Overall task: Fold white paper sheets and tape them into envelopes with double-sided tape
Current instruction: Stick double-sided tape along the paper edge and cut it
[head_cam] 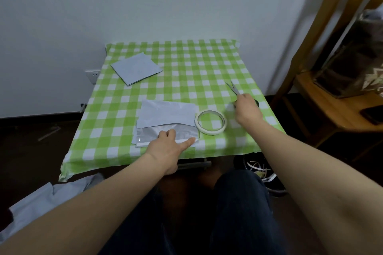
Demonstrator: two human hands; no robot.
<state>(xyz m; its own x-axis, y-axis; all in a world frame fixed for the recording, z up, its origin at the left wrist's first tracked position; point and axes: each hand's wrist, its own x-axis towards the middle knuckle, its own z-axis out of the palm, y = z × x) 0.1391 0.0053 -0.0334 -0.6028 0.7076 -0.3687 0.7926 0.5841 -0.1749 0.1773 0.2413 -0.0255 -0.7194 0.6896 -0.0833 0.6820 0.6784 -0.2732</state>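
Folded white sheet [167, 117] flat; tape roll [211, 122] (lying flat) alongside.

One camera sits on the person's head; it looks forward and down; the square tabletop [186, 72] with its green and white checked cloth lies in the middle of the view, close by; the plain pale wall [145, 6] stands right behind it; the left hand [165, 147] and right hand [246, 109] are over it, arms running up from the bottom corners; dark trousers [238, 213] fill the very bottom; a brown wooden shelf [331, 114] leans at the right edge.
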